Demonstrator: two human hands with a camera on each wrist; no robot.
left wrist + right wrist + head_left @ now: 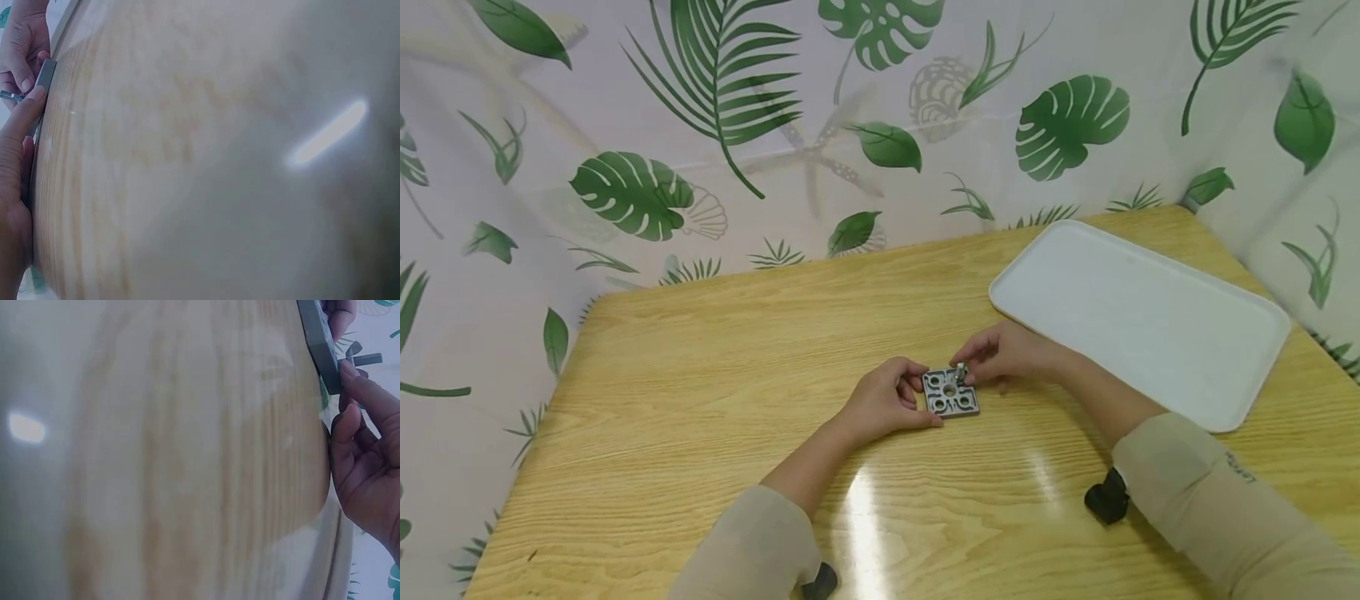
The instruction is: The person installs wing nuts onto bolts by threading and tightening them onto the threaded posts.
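Note:
A square grey metal plate (951,408) with round holes and a ribbed face lies on the wooden table. My left hand (883,402) grips it from the left, thumb along the near edge and fingers at the far left corner. A small silver bolt with a wing nut (354,348) stands up from the plate's far right corner; its shaft (370,359) points away from the plate. My right hand (1009,354) pinches this wing nut between thumb and fingertips. In the left wrist view the bolt's end (9,95) shows beside the right thumb.
A white rectangular tray (1138,321) lies at the back right of the table (700,400), behind the right forearm. A leaf-printed cloth (820,92) hangs along the table's far and side edges. Dark straps (1107,497) show at the sleeves.

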